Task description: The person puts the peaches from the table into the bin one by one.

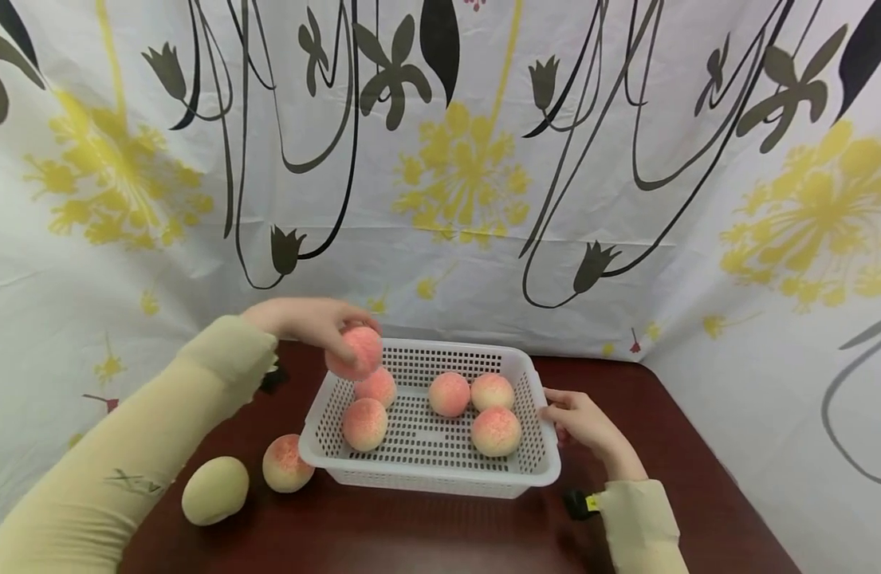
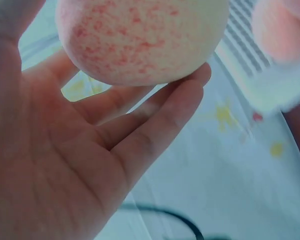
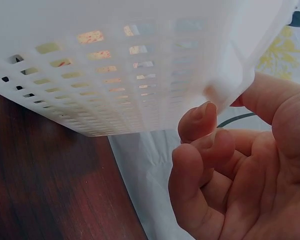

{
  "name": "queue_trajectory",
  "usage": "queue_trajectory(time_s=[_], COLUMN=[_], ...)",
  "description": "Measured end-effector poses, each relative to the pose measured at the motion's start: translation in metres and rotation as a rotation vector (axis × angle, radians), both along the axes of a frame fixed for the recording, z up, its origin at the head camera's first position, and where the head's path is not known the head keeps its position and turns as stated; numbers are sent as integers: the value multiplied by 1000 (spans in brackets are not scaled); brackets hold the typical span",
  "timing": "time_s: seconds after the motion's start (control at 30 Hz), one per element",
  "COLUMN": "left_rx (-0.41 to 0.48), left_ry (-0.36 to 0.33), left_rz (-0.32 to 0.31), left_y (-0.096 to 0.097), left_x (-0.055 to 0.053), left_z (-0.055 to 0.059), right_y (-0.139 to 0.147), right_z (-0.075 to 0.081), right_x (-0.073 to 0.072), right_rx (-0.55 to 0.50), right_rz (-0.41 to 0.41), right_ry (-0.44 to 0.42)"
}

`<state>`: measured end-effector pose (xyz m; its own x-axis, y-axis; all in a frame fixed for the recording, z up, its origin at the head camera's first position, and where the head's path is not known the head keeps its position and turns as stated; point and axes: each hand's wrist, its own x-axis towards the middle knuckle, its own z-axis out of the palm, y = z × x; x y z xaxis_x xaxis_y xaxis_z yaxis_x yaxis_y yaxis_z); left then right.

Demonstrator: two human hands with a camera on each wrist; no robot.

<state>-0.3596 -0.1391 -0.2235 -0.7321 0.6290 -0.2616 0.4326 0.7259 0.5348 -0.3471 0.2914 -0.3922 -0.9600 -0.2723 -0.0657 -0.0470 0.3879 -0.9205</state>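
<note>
My left hand (image 1: 304,320) holds a pink peach (image 1: 355,353) above the back left corner of a white plastic basket (image 1: 433,481). In the left wrist view, the fingers and thumb curve around this peach (image 2: 140,40), whose top is cut off by the frame. Several pink-and-cream peaches lie in the basket, among them one at the left (image 1: 364,425) and one at the right (image 1: 496,431). My right hand (image 1: 585,421) grips the basket's right rim; the right wrist view has the thumb over the rim and curled fingers (image 3: 192,122) below it.
On the dark red table (image 1: 426,534), a pinkish peach (image 1: 287,464) sits by the basket's left end. Farther left lies a pale cream peach (image 1: 215,490). A white cloth with flower prints (image 1: 469,287) hangs behind the table and at its sides.
</note>
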Motion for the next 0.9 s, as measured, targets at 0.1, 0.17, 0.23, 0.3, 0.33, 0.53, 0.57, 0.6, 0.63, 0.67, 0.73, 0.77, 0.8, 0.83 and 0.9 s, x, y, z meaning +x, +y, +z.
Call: queue_trajectory(time_s=[0.1,0.17,0.23,0.3,0.33,0.53,0.57,0.6,0.63,0.67,0.73,0.77,0.8,0.83,0.9], left_rx=[-48,-100,-136,-173,-203,-324,-330,-339,-349,-358,-365,-368,-370,-356,-310], left_ry=[10,25,18,6,1,-80,-96,-105,-114,-122,-152,-166,-180,-206,-294], left_rz=[-31,-48,-78,-109,-119,-129,-132,-139,-145,-149,-135,-128,-114,-82,20], left_y=[24,38,51,63,69,99,102,105,107,109,109,109,108,107,106], left_x=[-3,-6,-7,-8,-8,-7,-6,-5,-3,-1,3,6,9,11,16], left_z=[-7,-13,-18,-25,-28,-50,-53,-56,-59,-62,-66,-67,-69,-70,-72], right_y=[-2,-3,-3,-3,-4,-4,-4,-3,-3,-3,-3,-3,-3,-3,-4], right_z=[1,1,1,2,2,1,1,0,0,0,0,0,0,0,2], right_x=[1,1,2,2,3,3,3,3,3,3,4,3,3,3,3], right_rx=[-9,-11,-9,-3,0,-4,-6,-6,-8,-12,-19,-22,-24,-26,-28], right_rz=[2,5,17,23,22,13,12,11,9,9,9,7,12,15,15], right_ry=[-3,-2,8,21,23,10,5,3,2,2,0,-4,-3,-3,-2])
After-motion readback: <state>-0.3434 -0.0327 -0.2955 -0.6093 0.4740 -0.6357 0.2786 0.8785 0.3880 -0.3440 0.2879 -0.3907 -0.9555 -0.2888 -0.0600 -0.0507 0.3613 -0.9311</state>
